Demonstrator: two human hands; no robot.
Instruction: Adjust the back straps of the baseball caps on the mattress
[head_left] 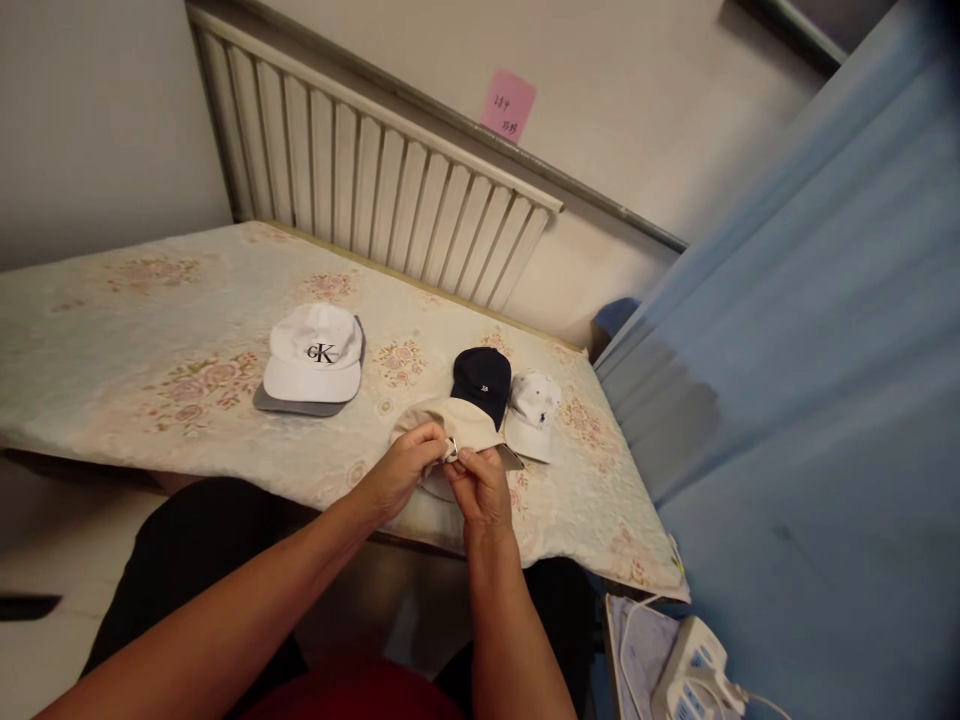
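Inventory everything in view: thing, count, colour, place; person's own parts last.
Beige cap: one, beige, lower centre
White CK cap: one, white, left of centre
Grey cap: one, grey, under white CK cap
Navy cap: one, navy, beyond beige cap
White logo cap: one, white, right of navy cap
Floral cloth: one, pale, beneath caps
Radiator: one, cream, beyond cloth
Pipe: one, grey, above radiator
Note: one, pink, above radiator
Curtain: one, blue, right
Power strip: one, white, lower right
Left hand: one, bare, on beige cap
Right hand: one, bare, on beige cap
Forearms: two, bare, bottom
Legs: two, black-clad, bottom
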